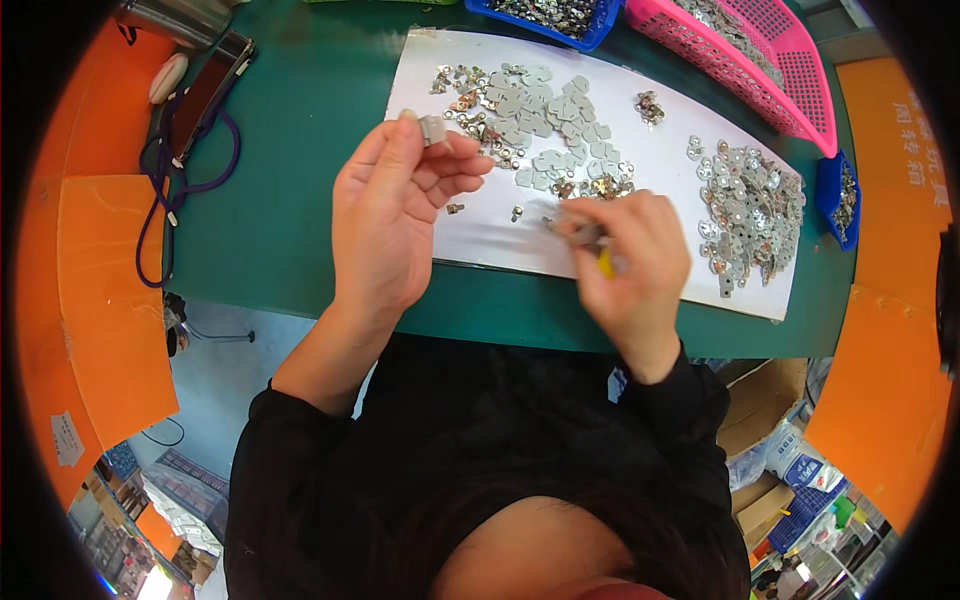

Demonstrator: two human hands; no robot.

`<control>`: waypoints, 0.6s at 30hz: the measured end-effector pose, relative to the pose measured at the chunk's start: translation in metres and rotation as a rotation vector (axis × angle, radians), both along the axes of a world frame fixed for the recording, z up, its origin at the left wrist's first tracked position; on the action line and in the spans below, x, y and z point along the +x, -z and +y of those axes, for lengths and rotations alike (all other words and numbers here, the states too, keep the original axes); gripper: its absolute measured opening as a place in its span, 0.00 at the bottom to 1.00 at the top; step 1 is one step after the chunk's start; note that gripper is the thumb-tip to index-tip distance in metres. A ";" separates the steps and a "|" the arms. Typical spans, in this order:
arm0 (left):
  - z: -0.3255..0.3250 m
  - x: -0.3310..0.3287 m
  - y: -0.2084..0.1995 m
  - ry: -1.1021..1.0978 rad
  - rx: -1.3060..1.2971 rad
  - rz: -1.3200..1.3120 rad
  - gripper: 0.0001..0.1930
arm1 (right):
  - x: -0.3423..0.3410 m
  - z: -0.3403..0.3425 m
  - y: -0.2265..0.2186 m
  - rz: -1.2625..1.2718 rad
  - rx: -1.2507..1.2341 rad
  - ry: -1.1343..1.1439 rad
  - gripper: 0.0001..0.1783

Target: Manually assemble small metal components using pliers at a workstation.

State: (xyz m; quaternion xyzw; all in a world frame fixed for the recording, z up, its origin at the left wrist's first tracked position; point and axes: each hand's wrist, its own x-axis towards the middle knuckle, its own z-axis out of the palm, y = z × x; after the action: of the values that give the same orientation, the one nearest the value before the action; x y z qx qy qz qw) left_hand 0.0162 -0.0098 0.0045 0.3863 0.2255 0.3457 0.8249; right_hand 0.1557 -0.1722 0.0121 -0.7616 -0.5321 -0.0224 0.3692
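Observation:
My left hand (385, 215), palm turned up, pinches a small grey metal plate (433, 130) between thumb and index finger; its other fingers curl loosely. My right hand (640, 265) is closed over the front part of a white board (480, 245), gripping a small tool with a yellow part (606, 263). Motion blur and the fingers hide the tool's kind. Close to its tip lies a small metal fitting (517, 213). Beyond both hands a pile of flat grey plates (540, 110) is spread on the board, with small shiny metal fittings (475, 90) beside it.
Assembled-looking metal pieces (750, 210) are heaped on the board's right. A pink basket (690, 60) and blue trays (590, 35) (830, 205) of metal parts stand around it on the green table (290, 180). A phone-like dark object with a purple cord (238, 150) lies left.

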 end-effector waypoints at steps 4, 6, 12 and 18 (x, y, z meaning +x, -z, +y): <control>0.003 -0.010 -0.001 -0.071 0.009 -0.039 0.16 | -0.021 0.010 -0.002 -0.132 -0.098 -0.080 0.26; 0.006 -0.015 -0.003 -0.119 0.009 -0.029 0.16 | -0.025 0.010 0.002 -0.169 -0.135 -0.118 0.29; 0.004 -0.020 0.006 -0.054 -0.060 -0.024 0.15 | -0.025 -0.008 0.004 -0.131 -0.094 -0.203 0.29; -0.007 -0.010 0.000 0.035 -0.006 0.018 0.16 | -0.023 -0.009 0.006 -0.132 -0.067 -0.165 0.24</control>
State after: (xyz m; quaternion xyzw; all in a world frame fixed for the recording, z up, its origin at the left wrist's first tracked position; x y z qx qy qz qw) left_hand 0.0063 -0.0166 0.0047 0.3908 0.2273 0.3271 0.8298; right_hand 0.1324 -0.1811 0.0065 -0.7240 -0.6165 -0.0243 0.3084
